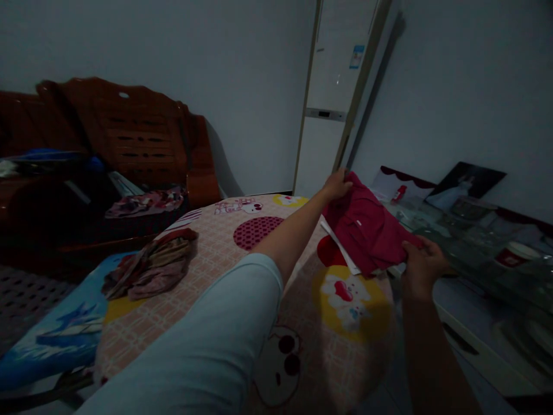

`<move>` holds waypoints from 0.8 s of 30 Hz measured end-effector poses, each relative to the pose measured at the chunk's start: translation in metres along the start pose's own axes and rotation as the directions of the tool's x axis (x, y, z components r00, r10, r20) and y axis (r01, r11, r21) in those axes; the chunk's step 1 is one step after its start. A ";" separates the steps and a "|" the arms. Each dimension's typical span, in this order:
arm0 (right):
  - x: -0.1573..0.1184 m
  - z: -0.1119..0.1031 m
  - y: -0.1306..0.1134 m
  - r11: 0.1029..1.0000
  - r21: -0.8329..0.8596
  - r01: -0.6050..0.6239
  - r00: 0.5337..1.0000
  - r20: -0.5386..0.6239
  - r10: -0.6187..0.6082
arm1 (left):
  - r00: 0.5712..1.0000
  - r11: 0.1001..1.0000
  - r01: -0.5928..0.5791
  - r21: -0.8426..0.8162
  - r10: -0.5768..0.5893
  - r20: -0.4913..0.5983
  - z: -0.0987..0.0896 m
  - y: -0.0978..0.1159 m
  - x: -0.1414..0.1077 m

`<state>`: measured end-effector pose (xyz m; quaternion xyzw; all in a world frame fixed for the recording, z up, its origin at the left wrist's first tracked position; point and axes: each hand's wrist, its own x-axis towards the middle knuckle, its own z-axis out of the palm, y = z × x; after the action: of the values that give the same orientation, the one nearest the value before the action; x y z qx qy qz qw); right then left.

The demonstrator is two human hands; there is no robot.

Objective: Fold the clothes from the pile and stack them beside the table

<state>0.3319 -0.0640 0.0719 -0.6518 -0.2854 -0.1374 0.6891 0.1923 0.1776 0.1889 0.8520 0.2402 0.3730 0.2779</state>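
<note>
one red cloth [367,227], held over the right edge of a patterned cover [216,276].
right hand [422,264]: fingers pinching its near corner; left hand [337,185]: fingers gripping its far corner. a slack pinch could let it drop; a wide rightward swing could knock the photo [479,181].

I see a creased crimson fabric piece [371,236] with a small pale mark [358,222] near its middle, held spread at the scene's right, slanting from its far left corner toward its near right.
</note>
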 end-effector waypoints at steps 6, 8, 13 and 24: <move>-0.014 -0.010 0.019 0.863 -0.470 0.185 0.982 0.050 -0.183 | 0.962 0.976 -0.216 0.003 0.212 0.174 0.047 -0.034 -0.047; -0.032 -0.005 0.008 0.828 -0.450 0.333 0.942 0.129 -0.308 | 0.960 0.973 -0.222 0.054 0.209 0.185 0.038 -0.062 -0.094; -0.080 0.050 -0.031 0.860 -0.145 0.490 0.802 0.462 -0.379 | 0.978 0.939 0.076 0.334 -0.136 0.159 -0.035 -0.120 -0.210; -0.199 0.153 -0.032 0.789 0.072 0.610 0.254 0.925 -0.281 | 0.689 0.380 0.714 0.587 -0.529 -0.495 -0.205 -0.146 -0.331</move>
<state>0.1218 0.0457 -0.0181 -0.6039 -0.7592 0.0033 0.2427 -0.1960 0.1404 0.0439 0.6820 0.7034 0.2003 -0.0059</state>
